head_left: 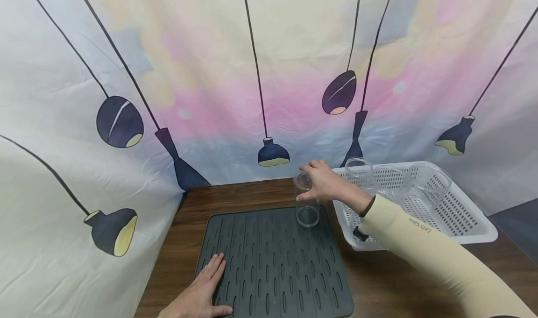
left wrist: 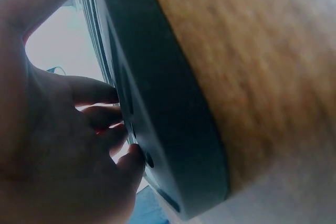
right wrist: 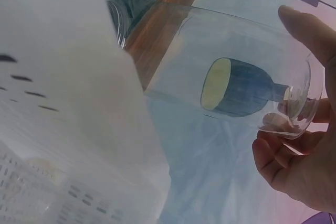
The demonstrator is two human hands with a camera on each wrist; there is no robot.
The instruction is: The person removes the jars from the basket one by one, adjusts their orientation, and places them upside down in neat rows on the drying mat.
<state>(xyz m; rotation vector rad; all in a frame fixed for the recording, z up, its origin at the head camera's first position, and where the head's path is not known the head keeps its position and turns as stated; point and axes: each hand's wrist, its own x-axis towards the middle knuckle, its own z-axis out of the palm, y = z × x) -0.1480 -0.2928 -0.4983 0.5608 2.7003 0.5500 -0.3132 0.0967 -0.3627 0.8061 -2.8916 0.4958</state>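
My right hand [head_left: 323,182] grips a tall clear glass [head_left: 307,215] by its upper end, with fingers and thumb around it. The glass is upright, its lower end over the far right corner of a dark grey drying mat [head_left: 273,262]. In the right wrist view, the see-through wall of the glass [right wrist: 178,77] runs from the fingers [right wrist: 270,161] toward the mat. Down at the mat's near left edge, my left hand [head_left: 201,290] rests with fingers extended and thumb spread. The left wrist view shows its fingertips on the ribbed top beside the mat's thick edge [left wrist: 173,129].
A white perforated plastic basket [head_left: 475,236] stands to the right of the mat, under my right forearm, with several clear glasses [head_left: 428,178] inside. Everything sits on a brown wooden table [head_left: 252,194]. Behind it hangs a curtain [head_left: 210,52] printed with lamps.
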